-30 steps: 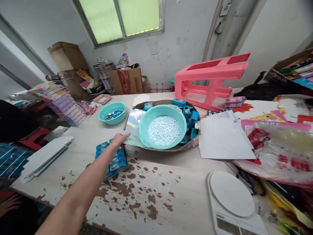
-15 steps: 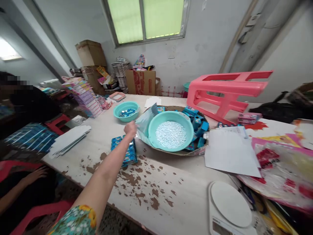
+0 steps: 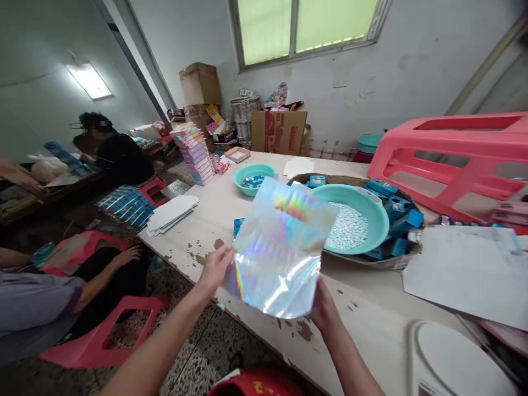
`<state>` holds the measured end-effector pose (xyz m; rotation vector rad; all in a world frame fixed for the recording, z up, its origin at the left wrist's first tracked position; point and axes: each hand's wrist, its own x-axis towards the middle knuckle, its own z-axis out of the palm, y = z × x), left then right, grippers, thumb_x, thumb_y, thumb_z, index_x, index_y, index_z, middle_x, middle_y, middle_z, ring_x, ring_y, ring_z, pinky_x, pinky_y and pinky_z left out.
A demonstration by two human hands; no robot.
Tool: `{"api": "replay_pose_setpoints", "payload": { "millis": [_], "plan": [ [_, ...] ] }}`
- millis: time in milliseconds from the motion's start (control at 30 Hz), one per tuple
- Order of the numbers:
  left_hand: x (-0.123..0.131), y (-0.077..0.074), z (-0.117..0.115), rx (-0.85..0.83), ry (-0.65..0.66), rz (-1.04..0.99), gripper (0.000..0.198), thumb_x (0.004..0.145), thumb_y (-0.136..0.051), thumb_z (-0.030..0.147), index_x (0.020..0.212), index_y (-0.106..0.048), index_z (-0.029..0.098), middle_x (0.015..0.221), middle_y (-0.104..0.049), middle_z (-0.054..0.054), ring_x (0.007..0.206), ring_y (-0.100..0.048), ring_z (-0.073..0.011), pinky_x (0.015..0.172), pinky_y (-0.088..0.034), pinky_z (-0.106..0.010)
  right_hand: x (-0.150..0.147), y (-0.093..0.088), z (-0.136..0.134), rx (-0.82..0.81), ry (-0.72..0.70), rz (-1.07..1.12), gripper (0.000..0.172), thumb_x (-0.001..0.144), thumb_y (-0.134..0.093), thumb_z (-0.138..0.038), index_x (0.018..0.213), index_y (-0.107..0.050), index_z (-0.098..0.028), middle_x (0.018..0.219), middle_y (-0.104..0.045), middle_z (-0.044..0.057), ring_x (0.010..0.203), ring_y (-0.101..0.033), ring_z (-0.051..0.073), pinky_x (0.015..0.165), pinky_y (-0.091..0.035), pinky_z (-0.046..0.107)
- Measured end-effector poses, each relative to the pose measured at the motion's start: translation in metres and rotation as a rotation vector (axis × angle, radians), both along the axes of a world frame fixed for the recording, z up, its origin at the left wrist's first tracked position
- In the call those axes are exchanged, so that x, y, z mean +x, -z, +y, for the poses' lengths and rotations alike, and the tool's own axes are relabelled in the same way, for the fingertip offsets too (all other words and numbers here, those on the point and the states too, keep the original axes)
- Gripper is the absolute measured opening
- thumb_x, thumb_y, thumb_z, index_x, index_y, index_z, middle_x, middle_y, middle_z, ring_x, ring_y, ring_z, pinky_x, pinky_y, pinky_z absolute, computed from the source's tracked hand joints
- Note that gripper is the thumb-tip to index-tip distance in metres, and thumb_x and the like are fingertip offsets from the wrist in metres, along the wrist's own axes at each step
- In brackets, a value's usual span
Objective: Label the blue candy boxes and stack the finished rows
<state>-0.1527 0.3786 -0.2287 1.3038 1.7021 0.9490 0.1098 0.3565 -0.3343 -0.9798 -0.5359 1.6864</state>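
A shiny silver holographic foil sheet (image 3: 280, 253) is held up in front of me, tilted, over the near side of the table. My left hand (image 3: 216, 268) is closed on its left edge. At its lower right edge my right hand (image 3: 324, 308) also grips it, with the fingers partly hidden behind the foil. Behind the sheet stands a turquoise basin (image 3: 377, 223) of small white pellets, partly covered by it. A smaller turquoise bowl (image 3: 243, 184) holds blue and silver bits. Blue packs (image 3: 238, 226) peek out beside the sheet's left edge.
Blue boxes (image 3: 406, 223) surround the large basin in a cardboard tray. At right are white papers (image 3: 466, 269), a white scale (image 3: 462, 352) and an upturned pink stool (image 3: 445, 159). White card sheets (image 3: 173, 213) lie at the left edge. One person sits close at left; another sits farther back.
The foil sheet has come from beside the large basin toward me. My right hand has entered view and holds it too. The view has turned left.
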Motion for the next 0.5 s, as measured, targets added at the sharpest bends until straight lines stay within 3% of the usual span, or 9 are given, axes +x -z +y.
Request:
{"api": "replay_pose_setpoints", "payload": {
  "millis": [133,233,333,400,500],
  "plan": [
    [-0.045,0.045,-0.059,-0.037,-0.133,-0.251,0.035,0.073,-0.058,0.050,0.084,-0.058,0.017,0.076,-0.062,0.000,0.068,-0.057,-0.0142,0.061,-0.043,-0.022,-0.031,-0.015,0.025,0.036,-0.096,-0.072,0.043,0.063,-0.072,-0.039,0.101,-0.063,-0.022,0.100,-0.069,0.005,0.084,-0.065,0.025,0.071,-0.053,0.036],
    [-0.079,0.058,-0.077,-0.120,-0.080,-0.331,0.032,0.072,-0.061,0.048,0.077,-0.057,0.017,0.067,-0.060,0.002,0.062,-0.055,-0.0118,0.058,-0.042,-0.021,-0.055,-0.011,0.023,-0.014,-0.109,-0.089,0.042,0.064,-0.072,-0.040,0.100,-0.064,-0.020,0.098,-0.070,0.006,0.083,-0.065,0.023,0.072,-0.053,0.034],
    [-0.107,0.056,-0.078,-0.241,0.059,-0.435,0.037,0.073,-0.062,0.044,0.100,-0.058,0.019,0.079,-0.065,-0.002,0.075,-0.061,-0.0161,0.067,-0.047,-0.024,-0.078,-0.005,0.016,-0.060,-0.079,-0.152,0.043,0.064,-0.072,-0.046,0.097,-0.065,-0.020,0.088,-0.071,0.005,0.073,-0.065,0.022,0.067,-0.053,0.033],
    [-0.119,0.056,-0.068,-0.252,0.043,-0.473,0.062,0.071,-0.064,0.044,0.126,-0.044,0.022,0.090,-0.066,-0.005,0.083,-0.063,-0.0191,0.072,-0.049,-0.028,-0.091,-0.002,0.008,-0.078,-0.085,-0.178,0.042,0.062,-0.073,-0.047,0.094,-0.066,-0.021,0.082,-0.071,0.003,0.066,-0.065,0.020,0.062,-0.052,0.032],
    [-0.125,0.063,-0.048,-0.210,-0.026,-0.450,0.086,0.067,-0.066,0.046,0.139,-0.024,0.022,0.087,-0.068,-0.005,0.072,-0.064,-0.0190,0.066,-0.050,-0.029,-0.104,-0.001,-0.006,-0.095,-0.109,-0.162,0.041,0.061,-0.074,-0.045,0.094,-0.066,-0.022,0.081,-0.071,0.001,0.065,-0.065,0.019,0.061,-0.051,0.031]
  ]
}}
